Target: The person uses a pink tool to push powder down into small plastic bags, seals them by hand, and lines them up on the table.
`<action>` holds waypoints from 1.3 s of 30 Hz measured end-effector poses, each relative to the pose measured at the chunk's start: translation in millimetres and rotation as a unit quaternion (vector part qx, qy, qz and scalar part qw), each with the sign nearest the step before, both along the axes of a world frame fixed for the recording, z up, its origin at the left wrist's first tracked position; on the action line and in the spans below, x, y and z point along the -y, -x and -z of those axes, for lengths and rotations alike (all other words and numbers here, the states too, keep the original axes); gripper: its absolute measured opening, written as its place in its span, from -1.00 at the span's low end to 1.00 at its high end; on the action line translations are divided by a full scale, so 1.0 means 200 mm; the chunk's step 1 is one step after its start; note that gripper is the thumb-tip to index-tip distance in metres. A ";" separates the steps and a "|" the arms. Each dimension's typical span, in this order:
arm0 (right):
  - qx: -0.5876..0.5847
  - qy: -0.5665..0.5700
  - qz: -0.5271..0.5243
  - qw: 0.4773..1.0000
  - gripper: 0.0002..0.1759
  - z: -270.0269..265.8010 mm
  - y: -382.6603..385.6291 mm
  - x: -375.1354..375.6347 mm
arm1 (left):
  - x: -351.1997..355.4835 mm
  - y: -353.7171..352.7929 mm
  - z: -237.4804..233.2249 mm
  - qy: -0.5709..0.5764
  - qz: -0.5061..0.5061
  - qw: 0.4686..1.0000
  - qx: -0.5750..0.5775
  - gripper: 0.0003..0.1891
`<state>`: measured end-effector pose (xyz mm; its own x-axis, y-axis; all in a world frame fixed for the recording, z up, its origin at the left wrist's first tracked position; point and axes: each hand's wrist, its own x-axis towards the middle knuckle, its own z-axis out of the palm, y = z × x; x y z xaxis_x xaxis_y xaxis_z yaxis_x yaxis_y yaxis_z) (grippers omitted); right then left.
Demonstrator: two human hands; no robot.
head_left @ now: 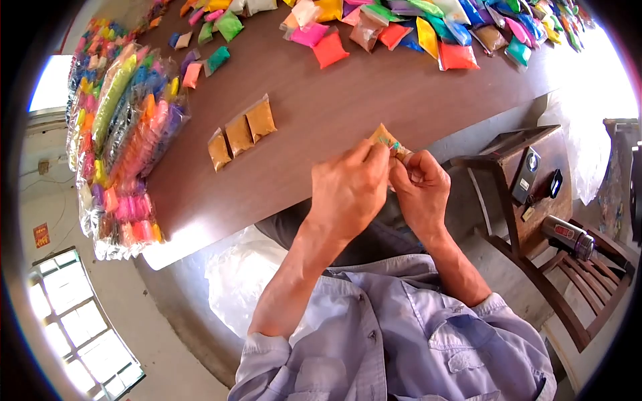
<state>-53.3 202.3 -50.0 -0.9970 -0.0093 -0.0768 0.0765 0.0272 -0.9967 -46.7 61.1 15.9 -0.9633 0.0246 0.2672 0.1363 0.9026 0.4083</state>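
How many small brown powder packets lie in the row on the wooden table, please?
3: left brown plastic packet, middle packet, right packet, side by side. A fourth brown packet is pinched between left hand and right hand; the far pile may hide more.

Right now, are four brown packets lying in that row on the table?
No, only three brown packets lie side by side on the table.

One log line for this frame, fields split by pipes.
left hand: pinching brown packet | right hand: pinching same packet's end | table: three spare packets in a row, coloured packets beyond
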 end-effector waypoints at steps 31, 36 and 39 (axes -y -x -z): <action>-0.043 -0.062 0.004 0.997 -0.77 -0.01 0.01 0.01 | 0.01 0.01 -0.04 0.037 0.024 0.999 -0.003 -0.81; -0.020 -0.032 0.000 0.999 -0.77 -0.02 0.00 0.02 | 0.02 0.02 -0.04 0.059 0.018 0.998 0.007 -0.82; -0.026 -0.036 -0.001 0.999 -0.76 0.00 0.01 0.01 | 0.02 0.03 -0.04 0.065 0.009 0.998 -0.015 -0.84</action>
